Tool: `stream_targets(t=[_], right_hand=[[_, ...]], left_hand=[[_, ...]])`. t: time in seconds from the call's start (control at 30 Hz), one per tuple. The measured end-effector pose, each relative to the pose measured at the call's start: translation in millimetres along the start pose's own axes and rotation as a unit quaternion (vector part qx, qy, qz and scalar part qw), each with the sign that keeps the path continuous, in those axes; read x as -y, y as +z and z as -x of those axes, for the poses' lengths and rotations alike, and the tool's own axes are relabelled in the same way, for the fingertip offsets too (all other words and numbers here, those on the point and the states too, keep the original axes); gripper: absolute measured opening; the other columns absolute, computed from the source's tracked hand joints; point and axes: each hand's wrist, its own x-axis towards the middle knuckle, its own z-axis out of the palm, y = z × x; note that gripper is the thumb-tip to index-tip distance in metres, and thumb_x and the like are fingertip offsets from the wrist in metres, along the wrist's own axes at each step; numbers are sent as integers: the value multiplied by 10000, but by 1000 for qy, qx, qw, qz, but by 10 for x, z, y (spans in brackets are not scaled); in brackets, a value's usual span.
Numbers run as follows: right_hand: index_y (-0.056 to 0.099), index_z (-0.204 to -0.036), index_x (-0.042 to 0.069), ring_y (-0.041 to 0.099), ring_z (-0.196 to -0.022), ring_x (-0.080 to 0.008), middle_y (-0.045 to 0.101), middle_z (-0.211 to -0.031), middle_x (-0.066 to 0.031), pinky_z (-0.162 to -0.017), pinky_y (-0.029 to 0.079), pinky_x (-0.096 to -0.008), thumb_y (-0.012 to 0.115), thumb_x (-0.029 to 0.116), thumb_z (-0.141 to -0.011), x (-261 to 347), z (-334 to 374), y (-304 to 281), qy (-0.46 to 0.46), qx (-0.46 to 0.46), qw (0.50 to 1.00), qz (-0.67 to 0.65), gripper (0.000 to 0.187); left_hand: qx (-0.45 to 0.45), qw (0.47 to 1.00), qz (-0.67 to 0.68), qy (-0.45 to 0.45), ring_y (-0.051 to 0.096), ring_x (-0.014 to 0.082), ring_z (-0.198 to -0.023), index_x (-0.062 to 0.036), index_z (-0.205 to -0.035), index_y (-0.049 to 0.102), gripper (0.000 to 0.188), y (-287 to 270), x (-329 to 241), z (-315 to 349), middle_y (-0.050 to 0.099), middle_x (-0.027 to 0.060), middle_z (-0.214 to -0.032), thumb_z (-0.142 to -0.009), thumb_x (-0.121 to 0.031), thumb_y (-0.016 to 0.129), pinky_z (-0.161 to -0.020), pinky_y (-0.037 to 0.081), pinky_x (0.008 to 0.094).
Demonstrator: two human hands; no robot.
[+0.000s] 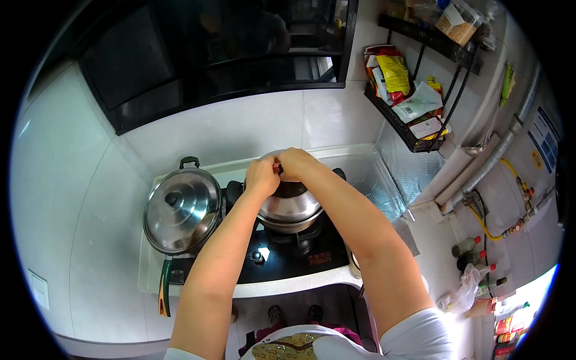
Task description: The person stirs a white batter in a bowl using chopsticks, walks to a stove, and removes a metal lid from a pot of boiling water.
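My left hand (261, 177) and my right hand (297, 164) meet above a steel pot (289, 213) on the stove's right side. The fingers of both hands are curled closed around a small red and black thing (278, 168), mostly hidden by them; its kind I cannot make out. Below the hands the pot's silver upper part has a dark middle, partly covered by my hands and right forearm. Black side handles stick out at the pot's edges. To the left, a wide steel pan with a domed lid (182, 211) and a dark knob stands near my left forearm.
The black glass stove (288, 261) has a knob (257, 257) in front. A green and orange handle (164, 287) hangs over the left edge. Foil sheeting (384, 186) stands to the right, below a black rack (396, 123) with packets. Several bottles (467, 246) stand far right.
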Motion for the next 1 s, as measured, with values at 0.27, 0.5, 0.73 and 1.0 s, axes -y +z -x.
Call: stream_targets(t=[0.27, 0.5, 0.73, 1.0], right_hand=[[702, -996, 77, 658, -810, -317, 666, -962, -180, -746, 543, -362, 713, 242, -661, -279, 197, -285, 10, -165, 969, -186, 373], [604, -1076, -81, 657, -731, -167, 653, -909, -110, -637, 562, -279, 646, 117, -854, -848, 1007, 138, 123, -225, 611, -749, 300], [594, -1045, -26, 630, -752, -174, 640, -909, -98, -734, 573, -313, 520, 149, -940, -827, 1590, 950, 85, -218, 380, -895, 217], [556, -1114, -28, 638, -877, -202, 641, -1014, -112, -760, 548, -314, 483, 115, -938, -1020, 1963, 1012, 89, -256, 382, -884, 238]], left_hand=[[-232, 962, 75, 122, 562, 332, -950, -102, -1086, 640, 288, -316, -379, 58, 648, 132, -963, -800, -64, 628, -832, 441, 430], [-331, 868, 311, 201, 568, 264, -952, -6, -1044, 623, 207, -677, -1178, 1060, 635, 121, -1008, -839, -39, 618, -860, 423, 346], [-114, 902, 393, 135, 557, 185, -995, 5, -1091, 585, 241, 566, -1472, 1771, 608, 103, -1062, -856, -43, 615, -888, 408, 289], [-22, 915, 402, 43, 543, 176, -1018, -45, -1161, 572, 343, 1100, -1671, 1818, 625, 57, -1111, -858, -183, 653, -880, 393, 328]])
